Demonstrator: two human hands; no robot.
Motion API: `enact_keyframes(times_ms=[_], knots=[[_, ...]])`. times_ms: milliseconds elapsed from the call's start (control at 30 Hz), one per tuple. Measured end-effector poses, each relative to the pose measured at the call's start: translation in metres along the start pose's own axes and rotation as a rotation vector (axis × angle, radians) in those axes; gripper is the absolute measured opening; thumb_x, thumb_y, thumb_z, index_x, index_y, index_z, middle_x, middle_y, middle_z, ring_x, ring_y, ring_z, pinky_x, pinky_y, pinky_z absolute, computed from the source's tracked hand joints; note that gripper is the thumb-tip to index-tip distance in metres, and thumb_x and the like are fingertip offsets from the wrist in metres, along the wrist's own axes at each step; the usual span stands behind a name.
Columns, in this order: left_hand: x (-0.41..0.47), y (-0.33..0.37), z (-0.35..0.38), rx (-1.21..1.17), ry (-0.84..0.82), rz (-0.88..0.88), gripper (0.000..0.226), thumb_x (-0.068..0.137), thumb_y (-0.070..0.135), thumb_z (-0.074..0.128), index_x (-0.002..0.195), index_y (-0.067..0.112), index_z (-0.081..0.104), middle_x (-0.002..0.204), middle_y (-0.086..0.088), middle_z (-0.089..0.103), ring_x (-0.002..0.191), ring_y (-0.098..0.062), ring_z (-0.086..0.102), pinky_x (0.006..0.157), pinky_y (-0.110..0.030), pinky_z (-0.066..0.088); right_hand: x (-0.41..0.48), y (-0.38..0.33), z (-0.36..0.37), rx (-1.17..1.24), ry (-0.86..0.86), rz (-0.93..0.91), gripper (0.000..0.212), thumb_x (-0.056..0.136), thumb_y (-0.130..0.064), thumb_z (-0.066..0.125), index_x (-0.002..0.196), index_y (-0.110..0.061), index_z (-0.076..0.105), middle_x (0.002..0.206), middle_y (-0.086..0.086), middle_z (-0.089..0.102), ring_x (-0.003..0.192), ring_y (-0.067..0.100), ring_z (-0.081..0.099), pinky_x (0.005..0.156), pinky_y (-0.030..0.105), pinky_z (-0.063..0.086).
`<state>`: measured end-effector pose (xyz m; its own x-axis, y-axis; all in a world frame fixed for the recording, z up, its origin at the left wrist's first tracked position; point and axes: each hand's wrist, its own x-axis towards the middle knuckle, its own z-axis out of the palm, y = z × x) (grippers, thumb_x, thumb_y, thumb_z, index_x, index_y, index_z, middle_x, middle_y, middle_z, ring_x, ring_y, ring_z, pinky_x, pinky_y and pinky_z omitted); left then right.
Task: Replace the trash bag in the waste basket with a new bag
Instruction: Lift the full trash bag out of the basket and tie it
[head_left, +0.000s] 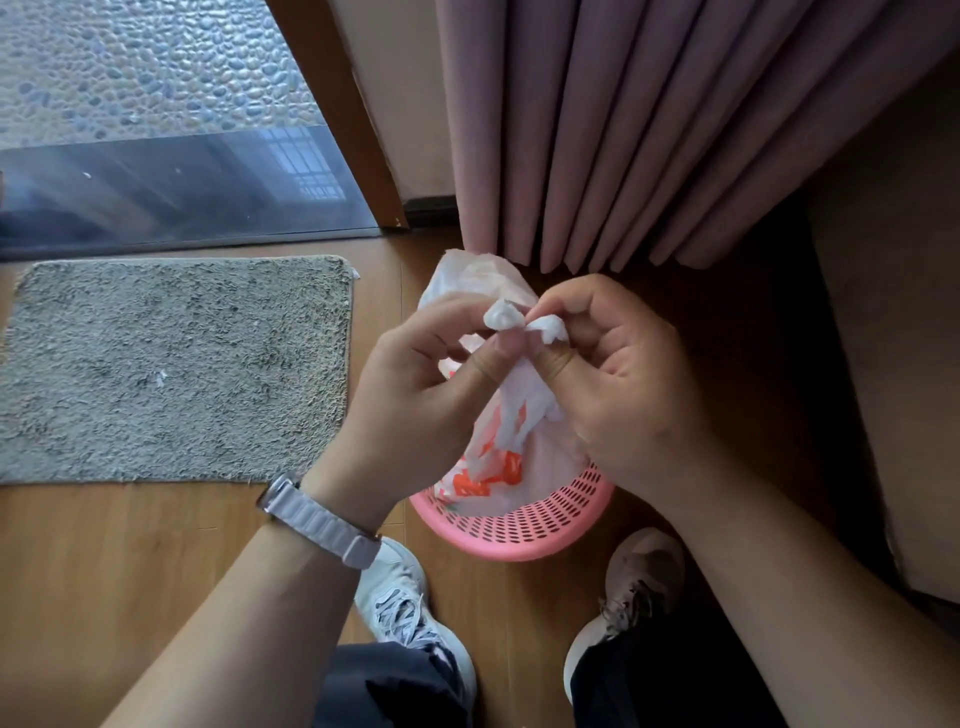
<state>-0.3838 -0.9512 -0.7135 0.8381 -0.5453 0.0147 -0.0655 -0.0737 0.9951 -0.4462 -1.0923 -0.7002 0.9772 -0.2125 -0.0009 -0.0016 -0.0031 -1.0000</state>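
Observation:
A pink perforated waste basket (524, 525) stands on the wooden floor between my feet and the curtain. A white plastic trash bag with orange print (493, 467) rises out of it. My left hand (415, 395) and my right hand (618, 384) meet above the basket. Each pinches a twisted white end of the bag between thumb and fingers, the two ends touching at the top. My hands hide most of the basket's opening and the bag's middle.
A grey shaggy mat (176, 369) lies on the floor to the left. Pink pleated curtains (649, 130) hang just behind the basket. A glass door (171, 182) with a wooden frame is at the back left. A dark piece of furniture (893, 364) stands to the right. My two sneakers (410, 608) are near the basket.

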Motion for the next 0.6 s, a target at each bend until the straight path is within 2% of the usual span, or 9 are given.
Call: enact_keyframes(times_ms=[100, 200, 267, 333, 400, 433, 500, 600], knots=[[0.009, -0.004, -0.005, 0.206, -0.050, 0.062, 0.013, 0.088, 0.026, 0.065, 0.098, 0.018, 0.069, 0.098, -0.001, 0.066, 0.090, -0.016, 0.058, 0.074, -0.034, 0.044, 0.009, 0.002, -0.001, -0.066, 0.035, -0.050, 0.007, 0.093, -0.009, 0.060, 0.092, -0.015, 0.062, 0.081, -0.004, 0.068, 0.079, 0.010, 0.067, 0.068, 0.021, 0.051], [0.017, -0.004, -0.004, 0.281, -0.046, 0.048, 0.014, 0.086, 0.023, 0.068, 0.093, 0.011, 0.068, 0.086, -0.002, 0.064, 0.077, -0.009, 0.053, 0.068, -0.026, 0.040, 0.018, 0.003, -0.001, -0.120, 0.060, -0.084, 0.007, 0.092, -0.008, 0.061, 0.092, -0.013, 0.066, 0.084, -0.002, 0.068, 0.082, 0.013, 0.066, 0.071, 0.024, 0.053], [0.024, -0.004, -0.005, 0.239, 0.016, 0.010, 0.016, 0.087, 0.027, 0.066, 0.085, 0.012, 0.068, 0.074, -0.002, 0.062, 0.066, -0.008, 0.049, 0.059, -0.031, 0.040, 0.023, 0.004, -0.001, -0.127, 0.089, -0.112, 0.006, 0.091, -0.009, 0.063, 0.094, -0.013, 0.066, 0.086, -0.003, 0.067, 0.083, 0.008, 0.066, 0.072, 0.019, 0.051], [0.032, -0.004, -0.007, 0.199, 0.074, -0.001, 0.019, 0.088, 0.027, 0.065, 0.081, 0.010, 0.069, 0.068, -0.007, 0.061, 0.060, -0.017, 0.048, 0.055, -0.038, 0.042, 0.029, 0.007, -0.002, -0.186, 0.122, -0.156, 0.008, 0.089, -0.013, 0.067, 0.097, -0.014, 0.066, 0.091, 0.003, 0.065, 0.084, 0.009, 0.064, 0.073, 0.018, 0.050], [0.040, 0.001, -0.007, 0.089, 0.123, -0.005, 0.021, 0.089, 0.022, 0.065, 0.081, 0.003, 0.068, 0.073, -0.027, 0.061, 0.062, -0.036, 0.051, 0.060, -0.054, 0.047, 0.035, 0.014, -0.005, -0.323, 0.105, -0.185, 0.022, 0.087, -0.026, 0.068, 0.104, -0.013, 0.064, 0.101, 0.006, 0.060, 0.093, 0.013, 0.061, 0.078, 0.023, 0.051], [0.044, 0.006, -0.005, 0.026, 0.152, -0.008, 0.024, 0.090, 0.019, 0.065, 0.080, -0.003, 0.066, 0.074, -0.032, 0.058, 0.062, -0.037, 0.049, 0.062, -0.056, 0.046, 0.038, 0.018, -0.007, -0.381, 0.067, -0.186, 0.032, 0.086, -0.031, 0.068, 0.111, -0.012, 0.062, 0.108, 0.005, 0.058, 0.099, 0.014, 0.059, 0.083, 0.027, 0.051], [0.050, 0.015, -0.001, -0.035, 0.213, -0.013, 0.029, 0.093, 0.015, 0.062, 0.076, -0.008, 0.060, 0.064, -0.025, 0.051, 0.061, -0.024, 0.042, 0.057, -0.044, 0.037, 0.040, 0.025, -0.008, -0.426, -0.022, -0.158, 0.044, 0.084, -0.035, 0.068, 0.122, -0.015, 0.056, 0.118, 0.001, 0.056, 0.110, 0.014, 0.056, 0.089, 0.034, 0.050], [0.060, 0.021, 0.001, -0.081, 0.230, -0.026, 0.023, 0.093, 0.014, 0.061, 0.074, 0.001, 0.063, 0.063, -0.003, 0.054, 0.060, -0.009, 0.044, 0.056, -0.028, 0.036, 0.047, 0.037, -0.007, -0.442, -0.071, -0.128, 0.050, 0.083, -0.039, 0.067, 0.126, -0.020, 0.051, 0.124, -0.002, 0.056, 0.115, 0.010, 0.053, 0.092, 0.031, 0.048]])
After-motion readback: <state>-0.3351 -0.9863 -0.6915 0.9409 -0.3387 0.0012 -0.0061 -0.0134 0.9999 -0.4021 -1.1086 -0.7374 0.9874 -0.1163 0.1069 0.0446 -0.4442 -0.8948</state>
